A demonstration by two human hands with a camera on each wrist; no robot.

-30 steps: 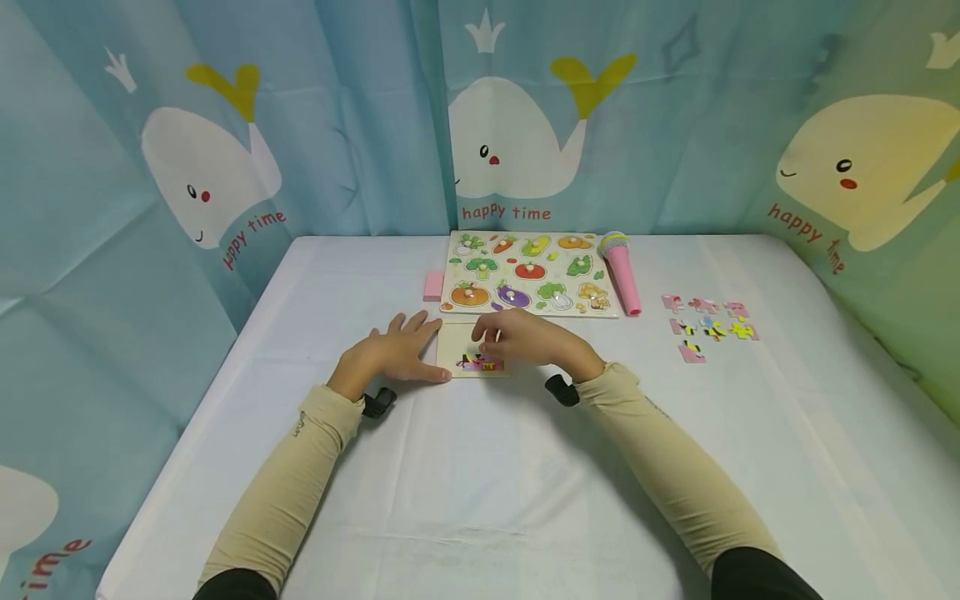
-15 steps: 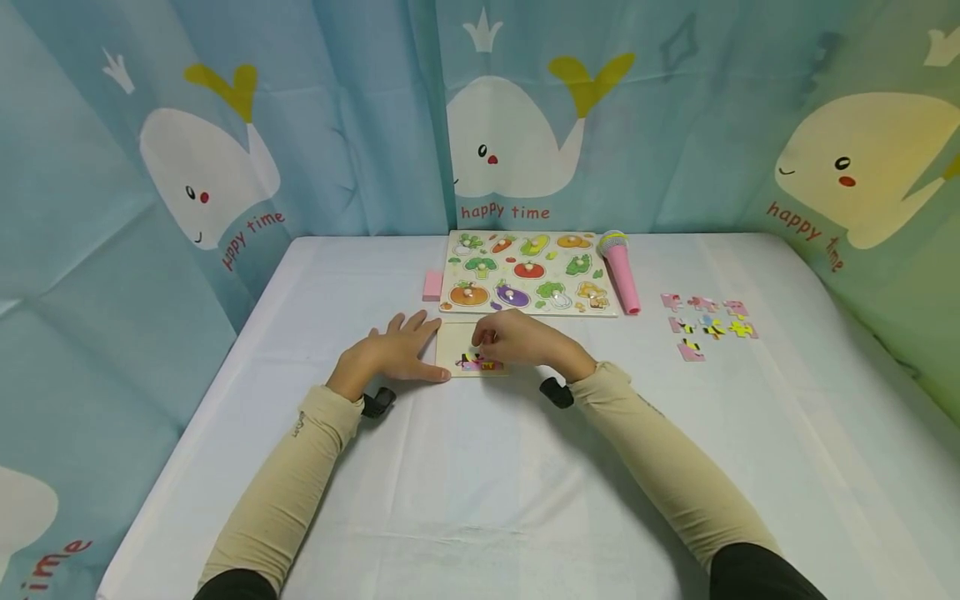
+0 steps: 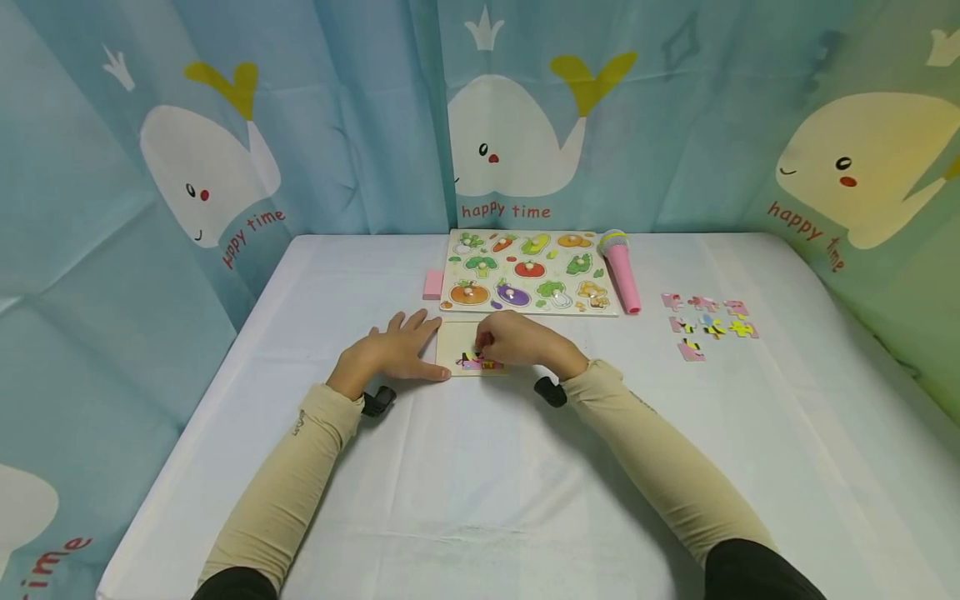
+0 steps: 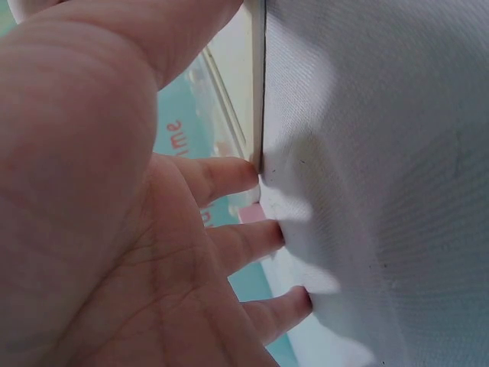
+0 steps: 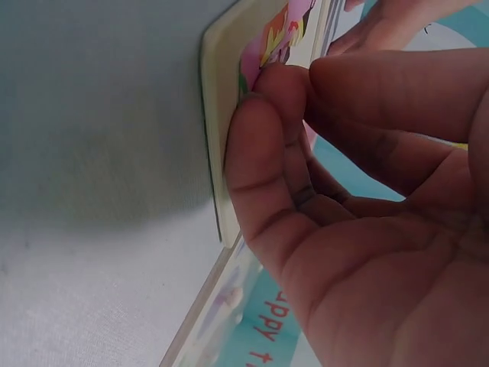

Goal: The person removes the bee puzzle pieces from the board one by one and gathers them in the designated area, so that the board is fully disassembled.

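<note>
A small cream puzzle board lies in the middle of the table, with pink and yellow picture pieces along its near edge. My left hand is spread at the board's left side, thumb at the near corner. In the left wrist view its fingertips rest on the cloth and against the board's edge. Over the board, my right hand has curled fingers, thumb and index fingertips pinching a small puzzle piece low over the picture. The right wrist view shows those fingertips at the picture; they hide most of the piece.
Several loose puzzle pieces lie to the right. Behind the board are a vegetable peg puzzle, a pink toy microphone and a pink block. A whale-print curtain surrounds the white table.
My right hand has shifted slightly, its wrist moving left and its fingertips curling closer together over the board. The left hand stays in place.
</note>
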